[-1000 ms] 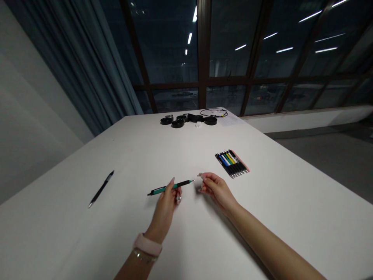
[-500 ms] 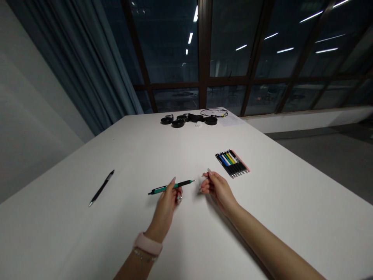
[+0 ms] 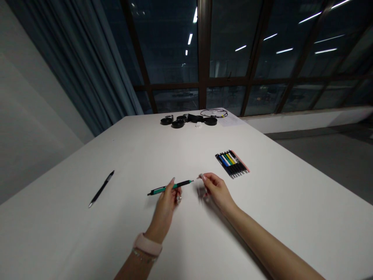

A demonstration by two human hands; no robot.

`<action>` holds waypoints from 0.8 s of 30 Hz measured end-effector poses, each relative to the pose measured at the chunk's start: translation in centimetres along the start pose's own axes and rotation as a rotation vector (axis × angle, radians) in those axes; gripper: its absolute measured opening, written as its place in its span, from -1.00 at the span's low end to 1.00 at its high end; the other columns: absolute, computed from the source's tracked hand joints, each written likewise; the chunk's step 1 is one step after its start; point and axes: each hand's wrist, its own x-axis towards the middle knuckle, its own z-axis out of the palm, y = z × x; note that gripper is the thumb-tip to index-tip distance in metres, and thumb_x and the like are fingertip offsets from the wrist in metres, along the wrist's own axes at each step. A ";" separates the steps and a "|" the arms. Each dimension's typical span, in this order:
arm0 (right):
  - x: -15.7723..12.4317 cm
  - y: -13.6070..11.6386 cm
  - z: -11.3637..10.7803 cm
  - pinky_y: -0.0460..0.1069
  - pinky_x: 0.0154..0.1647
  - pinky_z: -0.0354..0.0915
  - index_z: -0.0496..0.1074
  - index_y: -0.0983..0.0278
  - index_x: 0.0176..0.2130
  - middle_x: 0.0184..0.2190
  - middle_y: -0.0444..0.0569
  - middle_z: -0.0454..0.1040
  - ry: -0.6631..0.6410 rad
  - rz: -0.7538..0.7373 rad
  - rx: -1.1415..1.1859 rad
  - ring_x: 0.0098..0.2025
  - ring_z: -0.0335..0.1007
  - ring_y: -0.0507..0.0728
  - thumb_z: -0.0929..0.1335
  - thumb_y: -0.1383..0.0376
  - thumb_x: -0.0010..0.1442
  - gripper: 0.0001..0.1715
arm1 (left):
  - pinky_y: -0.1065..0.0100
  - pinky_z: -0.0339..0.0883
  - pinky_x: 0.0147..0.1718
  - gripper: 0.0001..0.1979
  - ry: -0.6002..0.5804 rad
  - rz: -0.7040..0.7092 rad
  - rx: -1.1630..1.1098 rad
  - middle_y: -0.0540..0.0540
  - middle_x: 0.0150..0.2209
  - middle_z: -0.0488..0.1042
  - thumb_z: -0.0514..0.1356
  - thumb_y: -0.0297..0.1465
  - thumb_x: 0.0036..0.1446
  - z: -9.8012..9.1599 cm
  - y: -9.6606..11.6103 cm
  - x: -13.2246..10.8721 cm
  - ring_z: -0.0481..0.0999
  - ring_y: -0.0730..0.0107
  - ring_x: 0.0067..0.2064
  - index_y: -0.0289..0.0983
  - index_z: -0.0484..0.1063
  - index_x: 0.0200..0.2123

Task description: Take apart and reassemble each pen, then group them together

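The right hand (image 3: 217, 189) has edged back toward the pen's tip (image 3: 192, 181).

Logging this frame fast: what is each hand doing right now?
Left hand: closed on the green pen, held off the table.
Right hand: fingertips pinched by the pen's tip, on something too small to tell.

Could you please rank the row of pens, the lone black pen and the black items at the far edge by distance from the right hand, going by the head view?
From the right hand:
1. Row of pens, just beyond it, slightly to the right.
2. Black items, at the table's far edge.
3. Lone black pen, far off to the left.
The last two are close to call.
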 end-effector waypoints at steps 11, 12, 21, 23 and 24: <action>-0.1 -0.1 0.2 -0.09 -0.48 0.21 0.48 0.25 -0.38 -0.59 -0.19 0.39 0.036 -0.070 0.057 -0.55 0.25 -0.02 0.56 0.05 -0.23 -0.55 | 0.51 0.01 -0.68 -0.52 -0.027 0.022 0.004 0.05 -0.70 0.31 0.33 0.00 -0.23 -0.4 -0.8 0.6 0.22 0.61 -0.67 -0.30 0.31 -0.64; -0.1 -0.2 0.2 -0.08 -0.48 0.21 0.48 0.26 -0.41 -0.58 -0.17 0.41 0.039 -0.067 0.043 -0.54 0.26 -0.01 0.56 0.05 -0.22 -0.57 | 0.50 0.00 -0.68 -0.52 -0.028 0.023 0.007 0.06 -0.70 0.31 0.33 0.00 -0.23 -0.4 -0.8 0.6 0.21 0.61 -0.67 -0.29 0.31 -0.65; -0.2 -0.2 0.5 -0.02 -0.37 0.28 0.60 0.28 -0.38 -0.49 -0.05 0.53 -0.021 -0.027 0.021 -0.48 0.34 0.04 0.55 0.10 -0.21 -0.62 | 0.50 0.02 -0.66 -0.52 -0.047 0.029 0.013 0.06 -0.69 0.32 0.34 0.01 -0.26 -0.4 -0.8 0.7 0.23 0.60 -0.65 -0.29 0.31 -0.64; -0.2 -0.1 0.6 -0.03 -0.39 0.29 0.60 0.28 -0.40 -0.51 -0.05 0.54 -0.023 -0.015 0.027 -0.50 0.34 0.03 0.55 0.10 -0.22 -0.62 | 0.49 0.00 -0.67 -0.52 -0.038 0.017 0.035 0.06 -0.70 0.31 0.34 0.01 -0.27 -0.4 -0.8 0.7 0.21 0.60 -0.67 -0.28 0.31 -0.64; -0.3 -0.1 0.6 -0.03 -0.39 0.30 0.60 0.28 -0.40 -0.51 -0.05 0.54 -0.024 -0.009 0.028 -0.50 0.35 0.04 0.56 0.10 -0.23 -0.62 | 0.48 -0.01 -0.68 -0.52 -0.035 0.012 0.045 0.06 -0.70 0.31 0.34 0.01 -0.28 -0.3 -0.8 0.7 0.21 0.60 -0.67 -0.28 0.30 -0.65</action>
